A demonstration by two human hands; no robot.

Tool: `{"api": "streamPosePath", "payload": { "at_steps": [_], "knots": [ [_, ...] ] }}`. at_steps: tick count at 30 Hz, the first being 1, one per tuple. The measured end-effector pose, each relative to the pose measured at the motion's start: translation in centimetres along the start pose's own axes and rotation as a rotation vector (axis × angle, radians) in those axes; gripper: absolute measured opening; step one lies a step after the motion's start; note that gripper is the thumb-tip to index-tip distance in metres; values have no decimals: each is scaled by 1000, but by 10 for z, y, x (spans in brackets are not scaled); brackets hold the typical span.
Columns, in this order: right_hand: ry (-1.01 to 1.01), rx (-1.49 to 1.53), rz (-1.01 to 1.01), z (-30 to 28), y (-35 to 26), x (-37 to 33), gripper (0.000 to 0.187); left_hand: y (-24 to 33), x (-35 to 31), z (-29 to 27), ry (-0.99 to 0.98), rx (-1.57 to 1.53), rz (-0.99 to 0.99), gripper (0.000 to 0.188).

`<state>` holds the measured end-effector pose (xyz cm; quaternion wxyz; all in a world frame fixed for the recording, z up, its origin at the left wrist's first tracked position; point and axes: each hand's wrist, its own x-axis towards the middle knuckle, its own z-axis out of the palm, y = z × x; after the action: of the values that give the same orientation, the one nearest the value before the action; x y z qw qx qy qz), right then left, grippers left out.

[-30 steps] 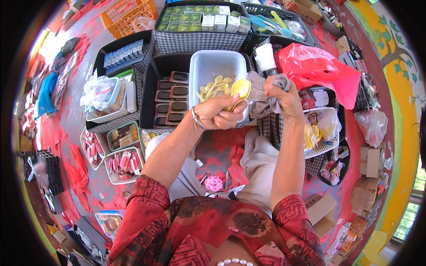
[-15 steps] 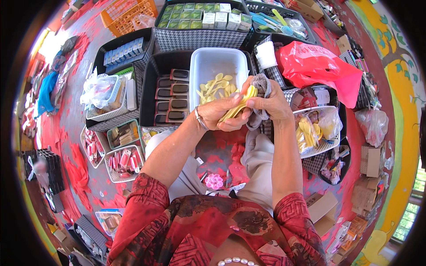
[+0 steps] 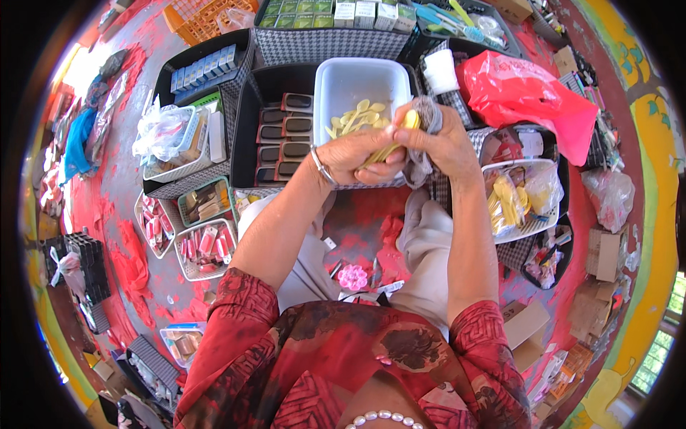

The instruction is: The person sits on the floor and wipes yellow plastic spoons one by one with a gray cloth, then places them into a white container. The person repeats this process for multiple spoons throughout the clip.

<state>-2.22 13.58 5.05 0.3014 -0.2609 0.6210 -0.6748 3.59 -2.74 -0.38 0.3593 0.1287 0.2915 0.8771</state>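
My left hand (image 3: 361,159) is closed round a bundle of yellow spoons (image 3: 410,120), whose upper ends show between my two hands. Against that bundle, my right hand (image 3: 449,149) grips a grey cloth (image 3: 429,114), its thumb pressing on the spoons. Part of the cloth hangs below the right hand. Just beyond my hands sits a translucent white tub (image 3: 363,75), and several loose yellow spoons (image 3: 363,114) lie in it. My fingers hide the lower part of the bundle.
Left of the tub, a black box (image 3: 246,121) holds rows of dark-faced items. At right are a red plastic bag (image 3: 522,96) and a white basket (image 3: 525,222) with yellow spoons in it. Small baskets of red-and-white packs (image 3: 207,247) stand at left. A pink flower-shaped item (image 3: 352,277) lies between my legs.
My hands have drawn closer together, and less of the spoon bundle shows between them. The whole view has shifted a little, moving the boxes slightly right and up in the picture.
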Motion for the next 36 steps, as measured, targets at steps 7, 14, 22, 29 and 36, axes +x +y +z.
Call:
{"api": "streamPosePath", "payload": {
  "at_steps": [7, 14, 22, 29, 36],
  "knots": [
    [254, -90, -74, -17, 15, 21, 25, 29, -18, -11, 306, 102, 237, 27],
    [297, -1237, 86, -43, 85, 36, 22, 36, -15, -12, 654, 124, 402, 34],
    [-69, -1600, 147, 12, 181, 49, 10, 39, -18, -14, 807, 107, 510, 33],
    [-6, -1615, 191, 4, 200, 53, 11, 38, -20, -16, 792, -14, 506, 32],
    [240, -1236, 299, -32, 149, 66, 27, 36, -21, -21, 821, -7, 461, 30]
  ]
}}
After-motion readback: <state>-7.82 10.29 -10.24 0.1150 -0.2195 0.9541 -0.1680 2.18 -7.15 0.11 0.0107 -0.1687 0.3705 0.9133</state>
